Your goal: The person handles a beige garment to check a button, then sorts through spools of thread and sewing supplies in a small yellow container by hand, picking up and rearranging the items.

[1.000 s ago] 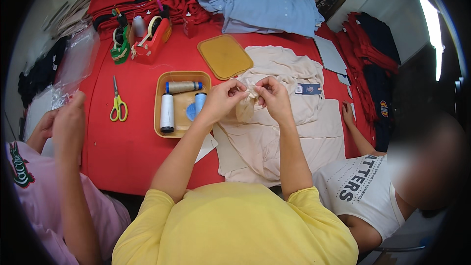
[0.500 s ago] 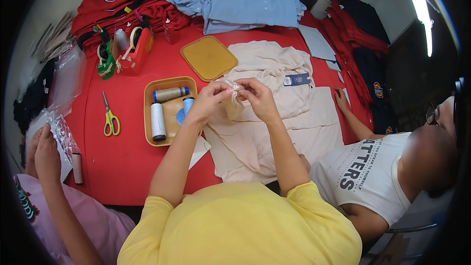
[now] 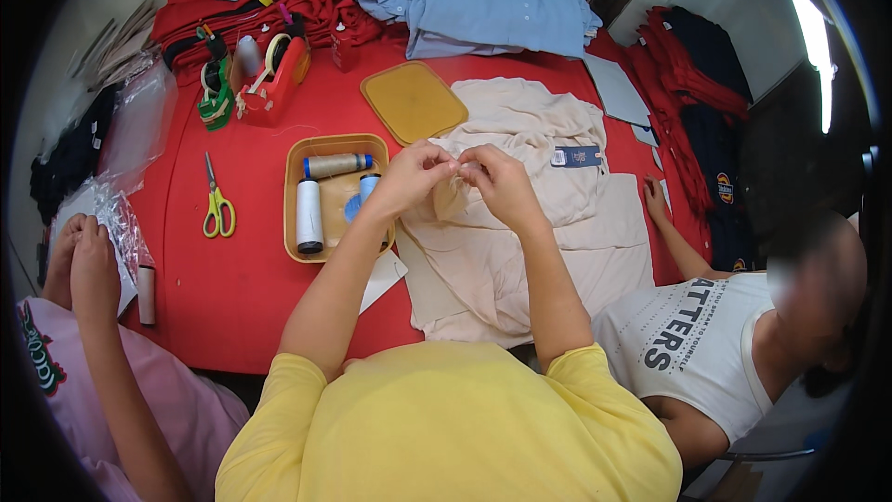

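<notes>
Hands pinch cream cloth at centre frame

Since the earlier frame, both hands sit lower. Left hand [image 3: 416,175] and right hand [image 3: 502,182] meet, fingers closed, pinching the cream garment [image 3: 520,242] on the red counter [image 3: 232,279], just right of the thread tray [image 3: 295,177].

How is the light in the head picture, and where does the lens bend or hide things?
Head view: light is soft and even over the red table, with a blown-out strip of glare at the upper right; both hands, left hand and right hand, over the cream garment, are sharp; the fisheye curves the table edge and blackens the corners; the face at right is blurred.
</notes>
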### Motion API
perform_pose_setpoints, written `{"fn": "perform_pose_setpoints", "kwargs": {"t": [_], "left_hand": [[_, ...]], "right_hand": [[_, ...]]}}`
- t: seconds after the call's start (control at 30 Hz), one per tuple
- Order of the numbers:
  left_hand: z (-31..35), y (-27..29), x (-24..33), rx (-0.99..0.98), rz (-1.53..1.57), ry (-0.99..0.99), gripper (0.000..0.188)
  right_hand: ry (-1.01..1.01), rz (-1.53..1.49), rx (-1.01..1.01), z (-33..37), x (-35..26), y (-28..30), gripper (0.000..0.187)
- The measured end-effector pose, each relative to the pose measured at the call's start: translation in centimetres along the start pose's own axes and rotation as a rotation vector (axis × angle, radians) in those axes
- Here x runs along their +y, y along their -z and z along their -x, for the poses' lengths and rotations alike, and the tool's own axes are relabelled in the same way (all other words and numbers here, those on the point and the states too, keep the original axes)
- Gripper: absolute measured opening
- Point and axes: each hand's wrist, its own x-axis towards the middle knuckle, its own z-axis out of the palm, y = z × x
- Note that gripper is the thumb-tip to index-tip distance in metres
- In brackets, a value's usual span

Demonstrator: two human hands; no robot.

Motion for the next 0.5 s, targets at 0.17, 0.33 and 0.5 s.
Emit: {"fn": "perform_pose_setpoints", "kwargs": {"t": [0.17,0.33,0.5], "left_hand": [[-0.1,1.2,-1.1,-0.155,-0.337,-0.158,0.024],[0.1,1.2,-1.6,-0.238,-0.151,-0.105,0.025],[1.6,-1.1,0.9,-0.051,-0.217,-0.189,0.025]], "right_hand": [[-0.09,-0.244,-0.067,0.2,0.5,0.7,0.005],[-0.03,-0.325,-0.093,1.0,1.8,1.4,0.004],[0.009,-0.25,0.009,1.2,2.3,2.1,0.005]]}}
